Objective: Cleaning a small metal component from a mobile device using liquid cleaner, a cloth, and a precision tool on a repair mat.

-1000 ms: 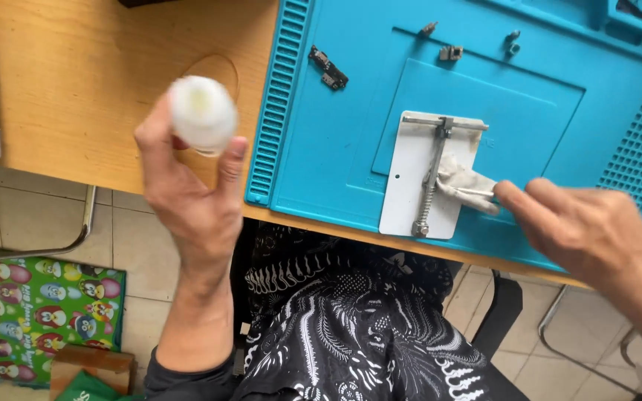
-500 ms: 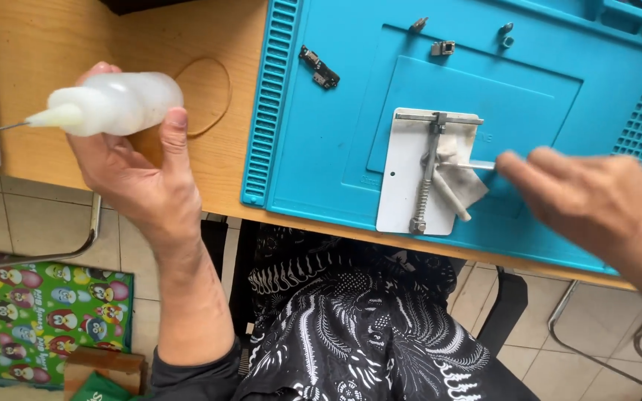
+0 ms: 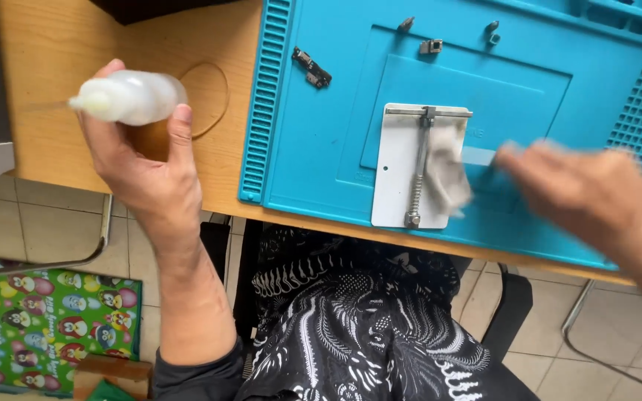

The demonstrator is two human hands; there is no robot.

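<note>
A light wooden desk (image 3: 61, 67) is seen from above, and most of its right part is covered by a large turquoise silicone work mat (image 3: 321, 148) with ribbed edges and a raised square field. On that field a flat white rectangular holder plate (image 3: 395, 171) with a grey metal clamp rail (image 3: 419, 167) is laid, and a crumpled pale grey wiping cloth (image 3: 449, 172) rests against the rail. The right hand (image 3: 585, 197) is blurred; its fingers are held just beside the cloth, and whether the cloth is pinched cannot be told. The left hand (image 3: 139, 167) is closed around a translucent white plastic squeeze bottle (image 3: 135, 96) with a fine needle tip, held sideways over the bare wood left of the mat. A thin brown rubber band (image 3: 213, 100) lies on the wood beside it. Small dark metal parts (image 3: 312, 67) are scattered along the mat's upper area. A risk is judged: with the bottle tipped and gripped, liquid could be squeezed onto the wood or lap, and a brisk wipe could push the unfixed plate off the near edge. Below left, a green printed sheet with cartoon birds (image 3: 53, 327) is laid on the tiled floor; no readable label is shown on the bottle.
</note>
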